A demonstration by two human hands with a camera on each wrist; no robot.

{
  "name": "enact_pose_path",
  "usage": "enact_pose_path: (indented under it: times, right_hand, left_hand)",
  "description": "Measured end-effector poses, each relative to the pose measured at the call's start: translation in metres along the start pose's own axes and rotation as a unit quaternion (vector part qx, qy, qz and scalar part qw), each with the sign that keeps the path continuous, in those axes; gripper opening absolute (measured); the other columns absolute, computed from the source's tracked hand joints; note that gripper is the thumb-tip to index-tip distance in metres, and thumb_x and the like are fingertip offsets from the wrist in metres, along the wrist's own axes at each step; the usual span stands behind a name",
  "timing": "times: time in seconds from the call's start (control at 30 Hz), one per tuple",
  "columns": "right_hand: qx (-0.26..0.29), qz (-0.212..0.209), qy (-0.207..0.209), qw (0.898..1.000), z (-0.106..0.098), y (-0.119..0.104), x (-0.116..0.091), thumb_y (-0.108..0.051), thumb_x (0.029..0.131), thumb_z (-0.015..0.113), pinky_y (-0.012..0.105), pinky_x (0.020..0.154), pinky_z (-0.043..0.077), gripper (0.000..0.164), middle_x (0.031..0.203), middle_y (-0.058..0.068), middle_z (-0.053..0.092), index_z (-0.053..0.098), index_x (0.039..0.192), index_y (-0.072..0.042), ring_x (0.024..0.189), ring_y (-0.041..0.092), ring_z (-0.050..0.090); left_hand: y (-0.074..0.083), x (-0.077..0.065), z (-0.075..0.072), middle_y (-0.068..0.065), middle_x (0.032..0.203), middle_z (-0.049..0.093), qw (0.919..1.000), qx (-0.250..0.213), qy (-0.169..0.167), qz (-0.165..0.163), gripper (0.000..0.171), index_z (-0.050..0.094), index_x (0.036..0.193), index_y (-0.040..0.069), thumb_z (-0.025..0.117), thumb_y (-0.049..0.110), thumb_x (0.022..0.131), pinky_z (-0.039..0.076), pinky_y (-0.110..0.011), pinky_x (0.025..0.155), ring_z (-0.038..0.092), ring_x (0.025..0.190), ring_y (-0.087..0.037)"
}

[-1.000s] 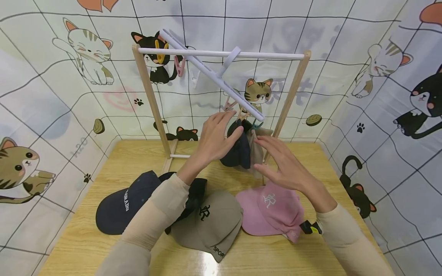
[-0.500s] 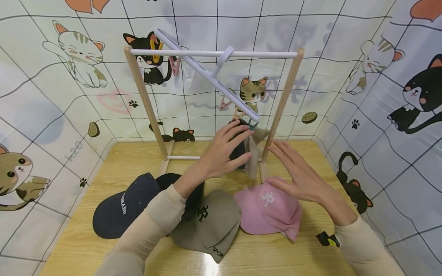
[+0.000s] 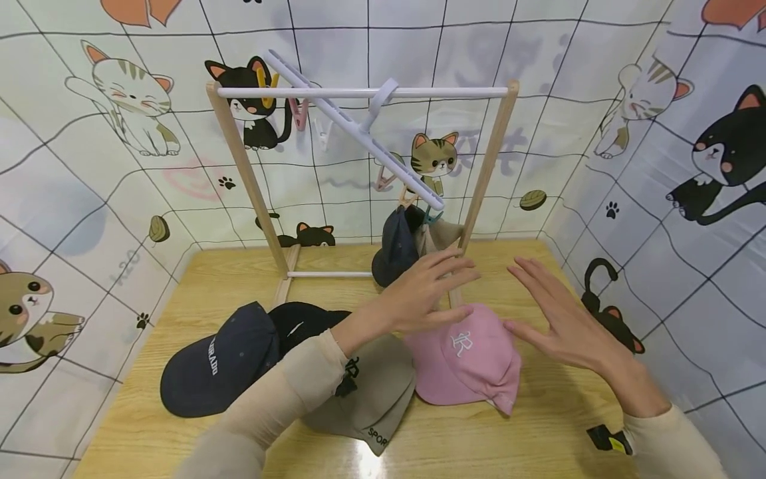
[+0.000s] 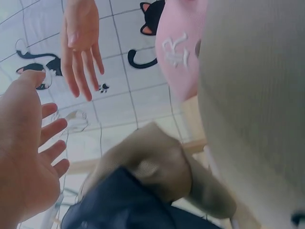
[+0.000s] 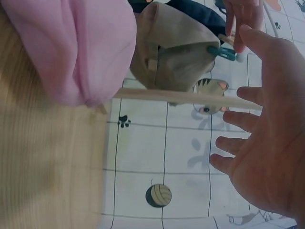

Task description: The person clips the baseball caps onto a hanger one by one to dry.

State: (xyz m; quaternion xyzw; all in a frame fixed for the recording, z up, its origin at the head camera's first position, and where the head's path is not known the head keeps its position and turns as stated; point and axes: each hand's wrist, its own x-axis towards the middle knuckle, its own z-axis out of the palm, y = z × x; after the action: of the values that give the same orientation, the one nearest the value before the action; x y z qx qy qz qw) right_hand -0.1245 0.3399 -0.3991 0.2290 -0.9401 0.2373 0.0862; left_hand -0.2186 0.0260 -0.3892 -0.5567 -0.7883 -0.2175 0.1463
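Observation:
My left hand (image 3: 427, 293) is held in the air with fingers spread, overlapping the pink cap (image 3: 487, 359) in the head view. Farther right, my right hand (image 3: 562, 319) also hovers with straight fingers; both palms hold nothing. Behind the left hand, a navy cap (image 3: 395, 249) and a beige cap (image 5: 181, 57) hang from a slanted white clip hanger (image 3: 353, 126). A teal clip (image 5: 222, 53) pinches the beige cap's edge, and a pale orange clip (image 3: 407, 197) is above the navy one.
A wooden rack with a white top rod (image 3: 455, 92) bears the hanger. Along the table lie a navy lettered cap (image 3: 224, 362), a black cap (image 3: 302, 322) and a taupe cap (image 3: 383, 392). Pink (image 3: 298, 114) and yellow (image 3: 266, 90) clips hang at the hanger's far end.
Both hands have moved right and away from the hanging caps, the left passing in front of them. The navy hanging cap now shows more fully. The caps on the table have stayed put.

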Motion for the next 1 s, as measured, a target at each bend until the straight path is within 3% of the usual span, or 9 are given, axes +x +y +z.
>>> enact_pose_path:
  times: [0.17,0.33,0.57,0.67,0.83,1.0]
  right_hand:
    - [0.015,0.025,0.003,1.000,-0.007,0.009,-0.011,-0.028,0.105,0.079,0.083,0.133,0.018,0.095,0.191,0.012,0.019,0.024,0.182,-0.028,0.178,0.044,0.011]
    - [0.009,0.054,0.008,0.998,-0.011,0.015,-0.021,-0.030,0.105,0.077,0.085,0.132,0.018,0.094,0.191,0.013,0.018,0.023,0.182,-0.032,0.178,0.045,0.012]
    - [-0.003,0.060,0.014,0.998,-0.013,0.020,-0.031,-0.029,0.106,0.077,0.083,0.135,0.013,0.093,0.190,0.014,0.019,0.023,0.182,-0.029,0.179,0.041,0.010]
    - [-0.002,0.062,0.016,0.998,-0.015,0.023,-0.033,-0.028,0.106,0.076,0.083,0.135,0.012,0.093,0.190,0.014,0.019,0.023,0.182,-0.029,0.179,0.038,0.008]
    - [-0.005,0.060,0.021,0.998,-0.017,0.026,-0.035,-0.028,0.106,0.075,0.080,0.137,0.010,0.093,0.190,0.015,0.019,0.023,0.182,-0.028,0.179,0.038,0.008]
    - [-0.006,0.059,0.026,0.998,-0.018,0.027,-0.036,-0.027,0.105,0.075,0.079,0.138,0.009,0.092,0.190,0.017,0.019,0.024,0.182,-0.025,0.179,0.042,0.010]
  left_hand:
    - [0.006,0.013,0.017,-0.007,0.163,0.064,0.9974,-0.021,-0.069,-0.004,0.056,0.061,0.162,0.014,0.066,0.042,0.114,0.029,-0.043,0.142,0.044,0.167,-0.029]
    - [0.010,0.025,0.035,-0.003,0.167,0.061,0.9895,-0.019,-0.143,-0.008,0.058,0.057,0.166,0.018,0.061,0.048,0.116,0.030,-0.044,0.142,0.042,0.169,-0.027]
    - [0.016,0.041,0.063,0.001,0.168,0.060,0.9795,-0.015,-0.201,0.002,0.056,0.059,0.164,0.021,0.056,0.051,0.118,0.031,-0.041,0.142,0.043,0.169,-0.025]
    - [0.020,0.048,0.073,0.003,0.169,0.059,0.9718,-0.016,-0.235,-0.004,0.055,0.057,0.166,0.024,0.052,0.053,0.119,0.030,-0.040,0.142,0.040,0.170,-0.024]
    - [0.024,0.055,0.092,0.007,0.176,0.052,0.9523,0.001,-0.305,-0.021,0.056,0.052,0.169,0.030,0.044,0.054,0.120,0.028,-0.043,0.142,0.035,0.173,-0.022]
    - [0.025,0.055,0.106,0.012,0.177,0.048,0.9371,0.001,-0.347,-0.037,0.054,0.051,0.170,0.034,0.041,0.054,0.121,0.025,-0.044,0.143,0.030,0.175,-0.017]
